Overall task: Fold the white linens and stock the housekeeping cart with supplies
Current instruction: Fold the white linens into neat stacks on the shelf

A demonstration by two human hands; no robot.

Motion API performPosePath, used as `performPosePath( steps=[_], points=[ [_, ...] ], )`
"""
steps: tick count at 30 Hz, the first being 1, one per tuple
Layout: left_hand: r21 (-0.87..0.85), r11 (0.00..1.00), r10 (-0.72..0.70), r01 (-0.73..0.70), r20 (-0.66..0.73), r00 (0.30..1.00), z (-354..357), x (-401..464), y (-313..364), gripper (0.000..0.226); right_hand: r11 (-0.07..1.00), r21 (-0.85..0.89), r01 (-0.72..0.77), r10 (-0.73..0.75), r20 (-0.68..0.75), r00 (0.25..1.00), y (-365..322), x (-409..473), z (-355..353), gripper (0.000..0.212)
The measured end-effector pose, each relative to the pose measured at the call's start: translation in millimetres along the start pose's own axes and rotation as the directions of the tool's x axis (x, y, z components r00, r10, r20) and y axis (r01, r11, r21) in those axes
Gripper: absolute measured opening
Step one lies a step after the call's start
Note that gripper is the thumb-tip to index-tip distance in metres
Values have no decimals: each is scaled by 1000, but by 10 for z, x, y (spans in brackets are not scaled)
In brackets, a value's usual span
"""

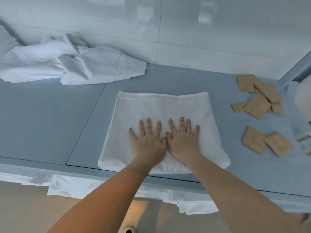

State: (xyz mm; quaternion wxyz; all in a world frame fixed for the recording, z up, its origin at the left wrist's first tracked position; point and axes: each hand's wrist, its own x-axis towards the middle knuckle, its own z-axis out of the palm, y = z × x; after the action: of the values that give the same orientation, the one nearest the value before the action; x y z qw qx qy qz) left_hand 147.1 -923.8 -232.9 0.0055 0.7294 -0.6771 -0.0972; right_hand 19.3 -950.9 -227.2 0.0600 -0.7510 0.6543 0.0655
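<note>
Forearms came in from the near edge, both bare, converging on the bench (50,118). Left hand (148,140) and right hand (182,140) lay flat, palms down, side by side on the folded white linen (159,105), thumbs touching or just about. Fingers (149,123) on both hands were straight and spread, pressing the cloth, gripping nothing.

Folded linen sat mid-bench, roughly square, near edge reaching the bench's front lip, far edge showing stacked layers. Near-right corner was a bit rounded and loose.

Crumpled white linen (70,64) lay at far left of the bench, unfolded, pleated hem facing right, well apart from the folded piece.

Tan paper packets (259,96) lay scattered at far right, several overlapping in a loose cluster; two more packets (267,142) lay nearer, touching each other. Both groups were clear of the folded linen.

Clear plastic item (304,140) sat at the right edge, blurred, couldn't identify it. A white object (303,98) above it was cut off by the frame.

More white cloth (67,185) hung below the bench's front edge, over the tan floor (25,212). Glossy white wall (168,31) ran behind the bench.
</note>
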Motion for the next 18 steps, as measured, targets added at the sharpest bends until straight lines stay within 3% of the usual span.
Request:
performPosePath(
  steps=[3,8,14,18],
  points=[
    [-4,1000,11,-11,-9,1000,-38,-108,-335,66,994,-62,87,-84,52,995,453,-92,-63,64],
    [-16,1000,-3,2,-83,997,6,-425,-696,67,988,-24,155,-157,-122,980,728,-391,2,62],
    [-56,989,128,-141,-180,975,-79,-243,-800,56,913,92,397,-403,50,914,1078,-216,-183,53],
    [-52,995,74,-84,-175,982,-226,27,-734,44,958,74,276,-271,-73,960,947,-333,-62,52]
  ],
)
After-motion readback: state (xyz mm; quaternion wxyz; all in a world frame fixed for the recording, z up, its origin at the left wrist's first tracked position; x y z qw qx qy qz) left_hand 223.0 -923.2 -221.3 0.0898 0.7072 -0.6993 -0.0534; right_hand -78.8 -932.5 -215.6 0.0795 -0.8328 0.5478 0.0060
